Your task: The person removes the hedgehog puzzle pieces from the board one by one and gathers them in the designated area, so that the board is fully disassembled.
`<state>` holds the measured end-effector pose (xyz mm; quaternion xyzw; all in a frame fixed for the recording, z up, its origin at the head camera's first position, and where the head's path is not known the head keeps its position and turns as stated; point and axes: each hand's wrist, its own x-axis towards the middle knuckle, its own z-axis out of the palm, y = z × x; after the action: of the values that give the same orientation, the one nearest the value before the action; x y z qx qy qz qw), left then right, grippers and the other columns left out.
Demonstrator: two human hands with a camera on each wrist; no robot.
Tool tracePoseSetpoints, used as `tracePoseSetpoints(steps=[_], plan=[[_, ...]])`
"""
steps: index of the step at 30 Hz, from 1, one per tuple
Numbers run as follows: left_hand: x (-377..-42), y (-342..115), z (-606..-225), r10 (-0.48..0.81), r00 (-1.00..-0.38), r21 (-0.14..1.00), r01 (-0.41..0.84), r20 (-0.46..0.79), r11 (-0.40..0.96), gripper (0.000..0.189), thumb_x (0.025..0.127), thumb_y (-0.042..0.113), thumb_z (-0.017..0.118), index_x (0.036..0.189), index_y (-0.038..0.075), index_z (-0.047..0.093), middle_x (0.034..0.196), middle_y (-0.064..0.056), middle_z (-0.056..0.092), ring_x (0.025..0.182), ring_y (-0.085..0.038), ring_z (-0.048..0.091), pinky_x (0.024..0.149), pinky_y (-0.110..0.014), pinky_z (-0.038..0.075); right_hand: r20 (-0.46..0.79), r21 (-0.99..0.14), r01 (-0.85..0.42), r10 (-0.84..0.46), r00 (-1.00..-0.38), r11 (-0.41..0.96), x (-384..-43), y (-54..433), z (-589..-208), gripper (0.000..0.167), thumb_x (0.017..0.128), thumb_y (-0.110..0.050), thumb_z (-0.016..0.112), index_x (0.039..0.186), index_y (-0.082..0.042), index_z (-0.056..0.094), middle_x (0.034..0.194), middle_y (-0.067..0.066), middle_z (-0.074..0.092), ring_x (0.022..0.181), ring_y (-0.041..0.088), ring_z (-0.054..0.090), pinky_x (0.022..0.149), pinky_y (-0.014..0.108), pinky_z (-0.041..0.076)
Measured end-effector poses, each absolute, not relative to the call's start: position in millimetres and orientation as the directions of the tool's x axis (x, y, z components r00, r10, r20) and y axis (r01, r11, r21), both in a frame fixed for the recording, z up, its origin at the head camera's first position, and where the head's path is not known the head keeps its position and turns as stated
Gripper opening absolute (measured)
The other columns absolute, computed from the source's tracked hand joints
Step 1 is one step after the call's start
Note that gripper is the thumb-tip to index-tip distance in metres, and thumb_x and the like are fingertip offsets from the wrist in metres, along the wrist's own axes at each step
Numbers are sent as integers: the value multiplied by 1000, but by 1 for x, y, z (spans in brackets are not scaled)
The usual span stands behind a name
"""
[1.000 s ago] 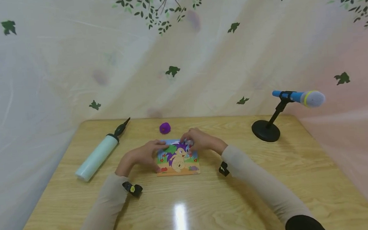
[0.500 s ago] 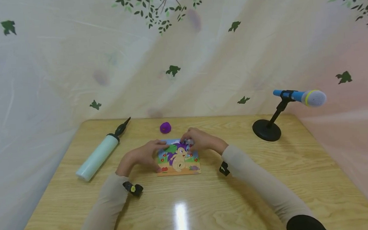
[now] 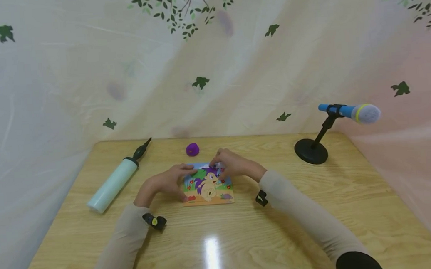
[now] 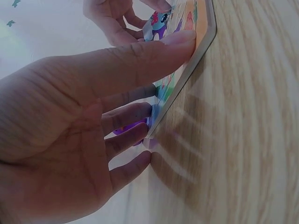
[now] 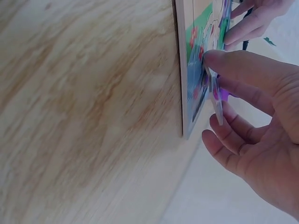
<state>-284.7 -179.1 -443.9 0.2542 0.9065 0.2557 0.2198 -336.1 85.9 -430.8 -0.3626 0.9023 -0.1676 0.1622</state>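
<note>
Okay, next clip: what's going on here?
A person is working at a flat rectangular board with a colourful cartoon-animal picture, which lies on a light wooden table. The left hand rests along the board's left edge. The right hand pinches a small, thin, flat piece, tilted up near the board's far right corner. A small, roundish purple object sits just beyond the board.
</note>
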Motion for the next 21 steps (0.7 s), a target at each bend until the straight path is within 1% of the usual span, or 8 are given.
tracePoseSetpoints(steps=[8, 14, 17, 21], plan=[[-285, -180, -443, 573, -773, 570, 351, -272, 743, 95, 77, 22, 88, 158, 14, 39, 167, -18, 26, 154, -47, 19, 122, -68, 24, -178, -370, -619, -707, -684, 692, -335, 81, -429, 54, 83, -13, 84, 133, -5, 67, 124, 13, 55, 110, 24, 49, 91, 34, 51], [-284, -181, -445, 579, -771, 575, 355, -265, 737, 95, 77, 23, 88, 158, 15, 39, 167, -18, 26, 153, -47, 20, 122, -68, 24, -159, -369, -617, -701, -695, 695, -330, 81, -429, 59, 79, -12, 86, 134, -6, 66, 122, 12, 56, 109, 24, 50, 90, 34, 53], [-283, -181, -445, 580, -770, 588, 348, -265, 730, 95, 76, 21, 88, 157, 14, 40, 167, -18, 25, 153, -47, 19, 122, -69, 24, -167, -368, -603, -688, -706, 708, -328, 82, -431, 61, 79, -13, 86, 135, -7, 65, 122, 11, 56, 107, 23, 51, 90, 33, 54], [-283, -180, -446, 573, -776, 592, 339, -263, 731, 95, 75, 20, 88, 157, 14, 40, 167, -17, 25, 154, -48, 17, 122, -70, 22, -171, -367, -604, -690, -703, 707, -329, 84, -434, 60, 79, -15, 86, 135, -7, 65, 121, 11, 57, 104, 21, 53, 89, 32, 54]])
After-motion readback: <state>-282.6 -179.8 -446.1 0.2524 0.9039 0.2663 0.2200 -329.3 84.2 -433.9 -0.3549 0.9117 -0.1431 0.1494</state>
